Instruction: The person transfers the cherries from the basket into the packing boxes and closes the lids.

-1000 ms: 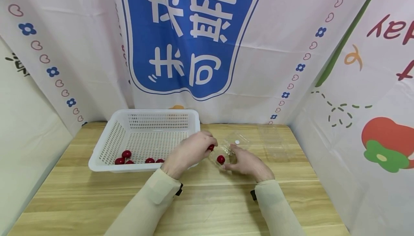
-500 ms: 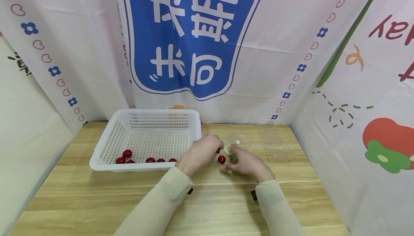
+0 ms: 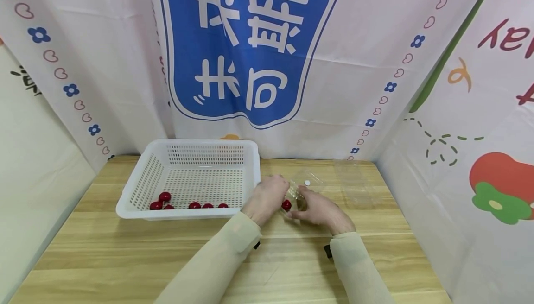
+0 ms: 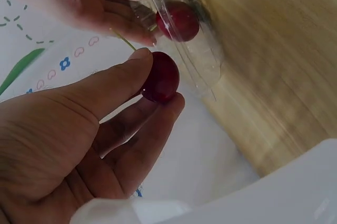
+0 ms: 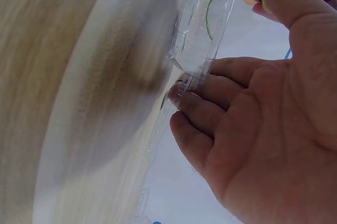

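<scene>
Between thumb and fingertips, my left hand [image 3: 267, 197] pinches a dark red cherry [image 4: 162, 77] with a green stem; in the head view that cherry is hidden by the hand. My right hand [image 3: 319, 209] holds a clear plastic box [image 5: 195, 50], thumb on one side and fingers on the other. Inside the box lies another cherry [image 4: 179, 22], whose green stem shows in the right wrist view. The pinched cherry is close beside the box's opening. A clear lid [image 3: 314, 179] with a white round spot lies spread behind the right hand.
Left of the hands stands a white perforated basket [image 3: 204, 183], with several cherries [image 3: 164, 196] along its front side. More clear plastic packaging [image 3: 354, 183] lies at the table's right rear. A printed cloth [image 3: 333, 86] hangs behind the wooden table [image 3: 292, 271].
My left hand has moved right, from beside the basket's edge to the plastic box, carrying the cherry. The right hand and the box have stayed nearly in place.
</scene>
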### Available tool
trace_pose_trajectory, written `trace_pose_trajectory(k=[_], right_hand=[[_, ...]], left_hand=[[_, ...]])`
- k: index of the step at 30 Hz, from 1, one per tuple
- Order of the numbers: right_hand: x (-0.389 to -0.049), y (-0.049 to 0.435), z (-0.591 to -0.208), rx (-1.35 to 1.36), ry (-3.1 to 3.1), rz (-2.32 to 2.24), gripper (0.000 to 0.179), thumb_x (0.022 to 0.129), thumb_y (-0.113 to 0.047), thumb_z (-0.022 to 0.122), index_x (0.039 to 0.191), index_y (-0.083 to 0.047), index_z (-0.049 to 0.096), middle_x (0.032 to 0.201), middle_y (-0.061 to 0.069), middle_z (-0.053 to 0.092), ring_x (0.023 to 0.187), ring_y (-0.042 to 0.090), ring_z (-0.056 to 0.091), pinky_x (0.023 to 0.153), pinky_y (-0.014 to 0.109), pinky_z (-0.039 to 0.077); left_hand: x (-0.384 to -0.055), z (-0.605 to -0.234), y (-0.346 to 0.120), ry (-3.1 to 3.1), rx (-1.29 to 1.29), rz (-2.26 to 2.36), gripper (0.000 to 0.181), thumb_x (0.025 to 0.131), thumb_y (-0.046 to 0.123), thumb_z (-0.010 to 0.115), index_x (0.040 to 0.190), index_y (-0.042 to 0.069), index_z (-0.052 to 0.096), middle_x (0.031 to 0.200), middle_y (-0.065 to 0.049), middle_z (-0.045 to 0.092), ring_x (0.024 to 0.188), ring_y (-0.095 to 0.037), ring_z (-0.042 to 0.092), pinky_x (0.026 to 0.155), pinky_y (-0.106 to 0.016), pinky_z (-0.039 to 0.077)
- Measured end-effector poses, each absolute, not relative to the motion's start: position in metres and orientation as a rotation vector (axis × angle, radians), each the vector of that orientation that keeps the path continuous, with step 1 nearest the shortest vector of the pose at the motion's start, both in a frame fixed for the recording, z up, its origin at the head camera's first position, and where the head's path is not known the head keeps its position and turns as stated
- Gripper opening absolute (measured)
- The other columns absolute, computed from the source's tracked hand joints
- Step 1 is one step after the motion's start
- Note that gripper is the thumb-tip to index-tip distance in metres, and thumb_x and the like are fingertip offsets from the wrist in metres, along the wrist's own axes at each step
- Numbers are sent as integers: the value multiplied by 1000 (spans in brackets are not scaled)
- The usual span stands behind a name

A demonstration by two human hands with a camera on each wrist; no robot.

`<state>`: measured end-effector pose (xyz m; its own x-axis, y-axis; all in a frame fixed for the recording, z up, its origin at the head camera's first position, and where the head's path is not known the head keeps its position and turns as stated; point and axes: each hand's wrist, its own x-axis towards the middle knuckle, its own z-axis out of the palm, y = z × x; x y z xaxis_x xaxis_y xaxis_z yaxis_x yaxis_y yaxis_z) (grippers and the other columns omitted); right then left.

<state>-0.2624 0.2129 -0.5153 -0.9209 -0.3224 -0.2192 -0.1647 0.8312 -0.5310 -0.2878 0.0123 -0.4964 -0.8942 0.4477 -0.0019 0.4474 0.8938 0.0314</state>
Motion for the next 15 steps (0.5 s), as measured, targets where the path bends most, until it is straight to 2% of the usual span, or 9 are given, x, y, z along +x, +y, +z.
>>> trace_pose_trajectory(k=[6,12,15], right_hand=[[-262,213,-515,-372,2709,-765,103,101,-40,94,183,-10,40,158,19,75,142,37,74,129,65,57],[-262,213,-514,-373,2711,-755,105,99,-41,96,182,-9,40,146,16,80,132,33,77,126,65,59],[-262,213,-513,-378,2708,-755,106,99,-40,96,182,-8,39,153,19,77,138,36,76,128,66,58]], left_hand=[[-270,-472,21,3047,613,-21,6,110,7,80,113,5,85,102,-10,86,77,-18,80,64,-27,70],[-270,-472,22,3062,555,7,8,109,9,81,102,6,85,94,-8,86,72,-17,78,62,-28,69],[-280,-483,21,3047,581,15,5,108,9,82,105,7,85,94,-8,85,70,-17,77,60,-31,70]])
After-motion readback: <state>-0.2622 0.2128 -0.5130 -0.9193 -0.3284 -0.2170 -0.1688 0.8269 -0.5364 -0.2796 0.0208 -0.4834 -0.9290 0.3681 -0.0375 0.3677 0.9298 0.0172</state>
